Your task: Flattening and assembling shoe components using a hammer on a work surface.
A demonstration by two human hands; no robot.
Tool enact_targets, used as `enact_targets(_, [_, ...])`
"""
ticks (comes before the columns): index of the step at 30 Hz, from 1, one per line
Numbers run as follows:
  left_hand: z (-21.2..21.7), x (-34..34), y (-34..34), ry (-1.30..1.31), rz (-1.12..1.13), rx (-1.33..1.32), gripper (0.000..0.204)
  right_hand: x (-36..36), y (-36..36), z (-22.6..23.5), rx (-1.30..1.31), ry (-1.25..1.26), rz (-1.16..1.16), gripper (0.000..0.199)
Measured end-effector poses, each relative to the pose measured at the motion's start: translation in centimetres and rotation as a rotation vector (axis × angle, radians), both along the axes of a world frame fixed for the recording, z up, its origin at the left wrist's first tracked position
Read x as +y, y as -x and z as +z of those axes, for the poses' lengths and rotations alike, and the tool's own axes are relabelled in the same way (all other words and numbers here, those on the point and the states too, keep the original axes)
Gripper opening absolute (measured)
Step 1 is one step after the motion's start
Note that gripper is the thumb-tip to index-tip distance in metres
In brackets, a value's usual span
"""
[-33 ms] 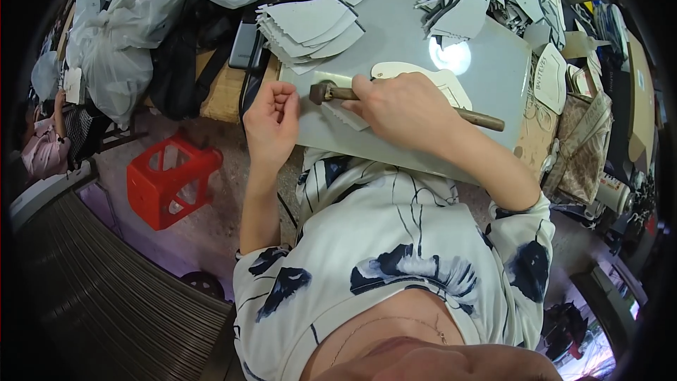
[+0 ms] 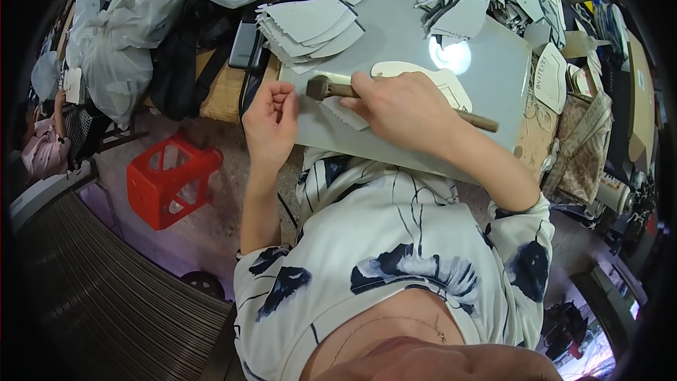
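Note:
My right hand (image 2: 405, 109) grips a hammer by its wooden handle (image 2: 479, 121). The hammer's dark head (image 2: 319, 87) rests on a small white cut piece with a zigzag edge (image 2: 347, 114), on the grey work board (image 2: 486, 77). A cream pattern piece (image 2: 412, 69) lies just beyond my right hand. At the board's left edge, beside the hammer head, my left hand (image 2: 271, 123) has its fingers curled in toward the thumb. Nothing shows in it.
A stack of white zigzag-edged pieces (image 2: 310, 25) sits at the board's far left, with more cut pieces (image 2: 458, 7) scattered at the back. A red plastic stool (image 2: 169, 180) stands on the floor to the left, near clear plastic bags (image 2: 120, 42) and a black bag (image 2: 180, 63).

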State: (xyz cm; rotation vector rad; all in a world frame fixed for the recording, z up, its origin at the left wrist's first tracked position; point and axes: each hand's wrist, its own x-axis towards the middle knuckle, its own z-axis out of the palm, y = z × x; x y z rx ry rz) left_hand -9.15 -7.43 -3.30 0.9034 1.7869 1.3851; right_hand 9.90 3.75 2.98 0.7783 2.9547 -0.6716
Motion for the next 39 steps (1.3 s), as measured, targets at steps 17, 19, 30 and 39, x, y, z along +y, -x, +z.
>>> enact_targets(17, [3.6,0.7,-3.0,0.062,-0.329,0.256,0.013,1.8,-9.8,-2.6,0.456,0.914,-0.905,0.032])
enact_targets(19, [4.1,1.3,-3.8,-0.037,-0.300,0.042,0.015,1.5,-10.9,-3.2,0.519,0.955,-0.921,0.032])
enact_targets(30, [5.7,9.5,4.8,-0.180,-0.166,0.365,0.027,0.5,-12.2,-3.2,0.834,0.933,-1.065,0.032])
enact_targets(39, [7.4,12.0,-1.9,-0.354,-0.182,0.784,0.025,0.8,-17.3,-3.9,1.245,0.947,-1.130,0.026])
